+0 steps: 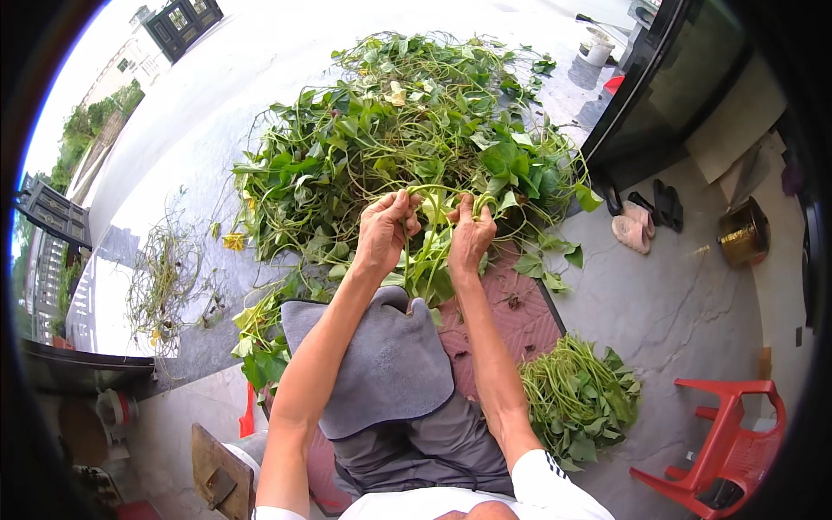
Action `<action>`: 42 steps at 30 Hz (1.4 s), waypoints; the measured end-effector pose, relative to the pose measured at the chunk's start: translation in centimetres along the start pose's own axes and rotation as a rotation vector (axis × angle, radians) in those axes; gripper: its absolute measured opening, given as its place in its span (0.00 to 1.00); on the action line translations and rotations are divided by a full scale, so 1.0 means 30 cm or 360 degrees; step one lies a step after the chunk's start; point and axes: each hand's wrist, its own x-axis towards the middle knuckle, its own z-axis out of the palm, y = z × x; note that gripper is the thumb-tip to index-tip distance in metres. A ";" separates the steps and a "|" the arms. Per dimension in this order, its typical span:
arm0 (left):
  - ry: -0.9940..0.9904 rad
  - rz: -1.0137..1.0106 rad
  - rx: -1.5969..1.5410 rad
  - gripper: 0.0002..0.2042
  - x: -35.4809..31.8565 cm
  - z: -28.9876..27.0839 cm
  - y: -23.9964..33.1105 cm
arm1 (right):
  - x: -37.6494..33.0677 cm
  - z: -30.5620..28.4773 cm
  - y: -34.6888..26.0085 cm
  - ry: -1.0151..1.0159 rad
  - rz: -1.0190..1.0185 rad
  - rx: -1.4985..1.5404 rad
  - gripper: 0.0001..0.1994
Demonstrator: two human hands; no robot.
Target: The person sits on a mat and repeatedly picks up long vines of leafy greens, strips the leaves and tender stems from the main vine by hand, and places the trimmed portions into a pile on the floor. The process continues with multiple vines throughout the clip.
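Observation:
Both of my hands are raised in front of my knees, gripping one long green vine stem (440, 188) that arches between them. My left hand (384, 232) pinches it at the left end, with a strand hanging down below the fingers. Fingers curled, my right hand (471, 236) holds the other end, where the stem loops over. Pale green leaves (426, 260) dangle between and below the hands. Just beyond rises a large heap of leafy vines (381, 130). A grey cloth (373, 368) covers my lap.
A bundle of stems with leaves (579, 394) lies at my right, beside a reddish mat (511, 303). Farther right are a red plastic chair (737, 442), slippers (633, 227) and a brassy pot (744, 232). Thin stripped stems (165, 277) lie on the left. A white bucket (596, 48) stands far right.

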 end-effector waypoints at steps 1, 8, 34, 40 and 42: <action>-0.0006 -0.0025 -0.0012 0.10 -0.006 0.005 -0.004 | -0.011 0.003 0.012 -0.0049 -0.0058 0.0121 0.20; -0.0059 -0.0412 0.0086 0.12 -0.007 -0.061 0.048 | -0.083 0.115 -0.018 -0.0407 0.0133 0.0585 0.16; 0.0367 0.0146 0.0526 0.18 0.049 -0.043 0.047 | -0.180 0.024 -0.061 -0.1182 -0.1180 -0.0709 0.35; 0.0331 0.0083 0.0184 0.17 0.047 -0.085 0.079 | -0.201 -0.028 -0.020 -0.1088 -0.1360 -0.0850 0.23; 0.0430 0.0153 0.0298 0.17 0.049 -0.075 0.067 | -0.207 -0.064 -0.022 -0.1054 -0.1384 -0.0810 0.22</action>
